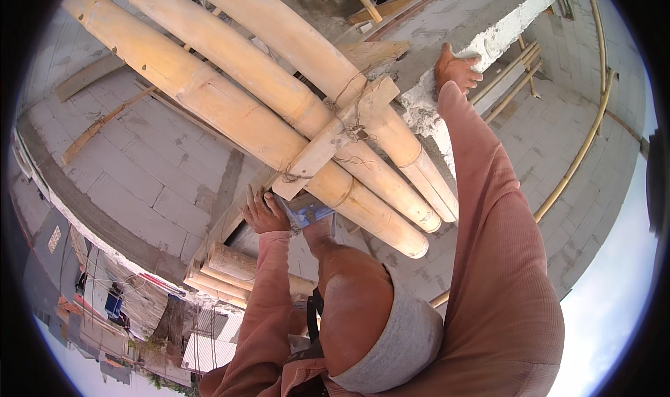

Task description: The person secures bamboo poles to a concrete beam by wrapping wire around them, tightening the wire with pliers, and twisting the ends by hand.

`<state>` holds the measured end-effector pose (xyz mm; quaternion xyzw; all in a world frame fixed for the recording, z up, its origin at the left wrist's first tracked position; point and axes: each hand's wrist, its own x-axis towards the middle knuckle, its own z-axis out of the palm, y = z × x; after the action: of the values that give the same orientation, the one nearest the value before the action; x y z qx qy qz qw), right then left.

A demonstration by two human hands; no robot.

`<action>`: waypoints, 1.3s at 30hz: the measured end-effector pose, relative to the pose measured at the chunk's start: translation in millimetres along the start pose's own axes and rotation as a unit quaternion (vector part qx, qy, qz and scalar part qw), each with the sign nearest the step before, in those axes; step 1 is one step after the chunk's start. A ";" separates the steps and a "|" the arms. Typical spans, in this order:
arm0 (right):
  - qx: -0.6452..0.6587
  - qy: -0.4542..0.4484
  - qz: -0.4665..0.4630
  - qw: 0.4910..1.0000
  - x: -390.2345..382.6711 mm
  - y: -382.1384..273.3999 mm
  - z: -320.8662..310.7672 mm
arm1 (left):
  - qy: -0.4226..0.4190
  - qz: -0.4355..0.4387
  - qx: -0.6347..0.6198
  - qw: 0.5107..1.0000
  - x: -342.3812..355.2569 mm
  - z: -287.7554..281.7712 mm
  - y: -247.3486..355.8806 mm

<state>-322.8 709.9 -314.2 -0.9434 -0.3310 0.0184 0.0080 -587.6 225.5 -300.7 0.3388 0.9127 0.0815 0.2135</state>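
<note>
Head view: the right hand (457, 70), fingers parted, is bracing on the slab's edge (506, 28); the left (264, 212), fingers spread, is touching a ledge (222, 229). Bamboo poles (230, 109) are slanting between both hands' fingers, open room lying beyond the right ones.

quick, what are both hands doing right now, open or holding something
Left hand: open, spread against the beam, holding nothing visible.
Right hand: open, braced on the rough concrete edge.

Walls (157, 163): I see grey blocks, mortar-smeared joints.
Roof (207, 351): pale, ribbed, beyond the walls.
Sky (607, 341): bright, open daylight.
</note>
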 end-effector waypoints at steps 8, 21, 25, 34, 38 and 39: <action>-0.025 -0.001 0.020 1.000 -8.2 -16.8 3.5 | -0.028 0.065 0.032 0.997 5.9 -5.9 -14.3; -0.018 0.015 -0.002 1.000 4.0 -9.7 12.7 | 0.036 0.082 0.005 0.996 5.4 -0.8 -3.6; -0.037 0.030 0.006 0.999 2.6 -8.9 18.2 | 0.034 0.072 0.014 0.997 4.8 -10.0 -5.7; -0.056 0.053 -0.027 0.997 3.4 -8.2 21.6 | 0.041 0.017 0.002 0.999 1.7 -3.2 -2.8; -0.033 0.030 -0.026 0.999 -4.5 -6.1 11.8 | 0.063 0.000 0.008 0.998 -5.3 -3.2 -6.2; -0.020 0.026 -0.014 0.999 -6.4 -6.9 9.9 | 0.064 -0.002 0.012 0.998 -3.3 -2.4 -5.3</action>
<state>-332.5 711.2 -323.7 -0.9387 -0.3444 -0.0130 -0.0020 -589.5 219.3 -299.0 0.3333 0.9263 0.0913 0.1504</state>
